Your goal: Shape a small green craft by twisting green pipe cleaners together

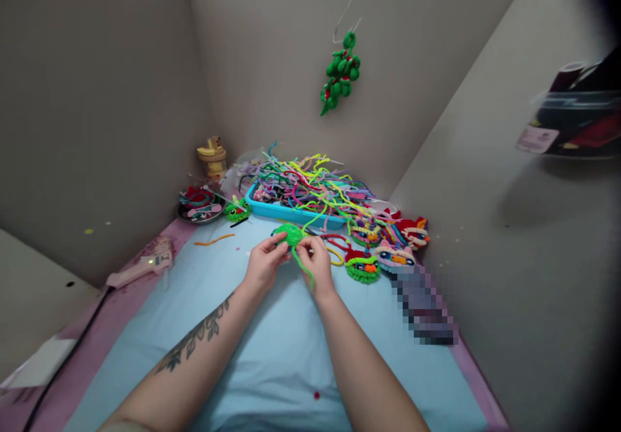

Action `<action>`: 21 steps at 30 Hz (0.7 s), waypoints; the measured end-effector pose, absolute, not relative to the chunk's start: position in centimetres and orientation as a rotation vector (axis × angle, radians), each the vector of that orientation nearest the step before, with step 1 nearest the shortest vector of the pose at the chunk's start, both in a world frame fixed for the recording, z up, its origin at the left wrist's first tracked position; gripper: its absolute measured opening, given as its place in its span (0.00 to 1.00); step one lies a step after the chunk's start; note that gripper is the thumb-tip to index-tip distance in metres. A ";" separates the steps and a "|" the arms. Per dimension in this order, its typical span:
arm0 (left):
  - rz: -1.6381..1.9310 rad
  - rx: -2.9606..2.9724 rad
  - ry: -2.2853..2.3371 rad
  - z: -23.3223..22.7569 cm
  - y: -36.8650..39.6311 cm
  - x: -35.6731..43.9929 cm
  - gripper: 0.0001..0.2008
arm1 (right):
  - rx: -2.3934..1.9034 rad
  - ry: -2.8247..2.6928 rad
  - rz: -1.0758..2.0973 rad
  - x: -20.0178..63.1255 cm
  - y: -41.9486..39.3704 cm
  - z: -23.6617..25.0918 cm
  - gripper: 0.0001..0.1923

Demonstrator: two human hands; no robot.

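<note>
Both hands meet over the middle of the light blue mat (272, 354). My left hand (263, 262) pinches the left side of a bright green pipe-cleaner coil (290, 233). My right hand (317, 262) grips the coil's right side, and a loose green tail hangs down between the hands. Just behind the coil lies a blue tray (272, 210) heaped with pipe cleaners of many colours (310, 183).
Finished pipe-cleaner figures (388, 244) lie to the right of the hands. A pink glue gun (145, 262) rests at the left, its cord running toward me. A dark dish (198, 205) and a wooden spool (212, 155) stand at the back left. A green ornament (340, 73) hangs on the wall.
</note>
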State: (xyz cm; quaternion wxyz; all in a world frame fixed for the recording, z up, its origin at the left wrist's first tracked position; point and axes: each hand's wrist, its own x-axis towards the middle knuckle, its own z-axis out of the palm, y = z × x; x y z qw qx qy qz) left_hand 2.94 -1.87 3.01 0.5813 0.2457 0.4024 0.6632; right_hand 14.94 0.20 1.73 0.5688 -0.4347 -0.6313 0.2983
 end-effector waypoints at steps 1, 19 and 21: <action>1.556 0.571 0.952 3.0 -1.8 3.0 0.23 | -1.022 -1.437 0.753 14.9 0.3 1.6 0.03; 1.657 0.858 1.105 1.7 -1.6 3.5 0.16 | -1.010 -0.707 1.365 13.4 0.4 0.5 0.15; 1.651 0.835 1.094 1.6 -1.5 3.5 0.16 | -0.954 -0.689 1.411 13.3 0.4 0.5 0.12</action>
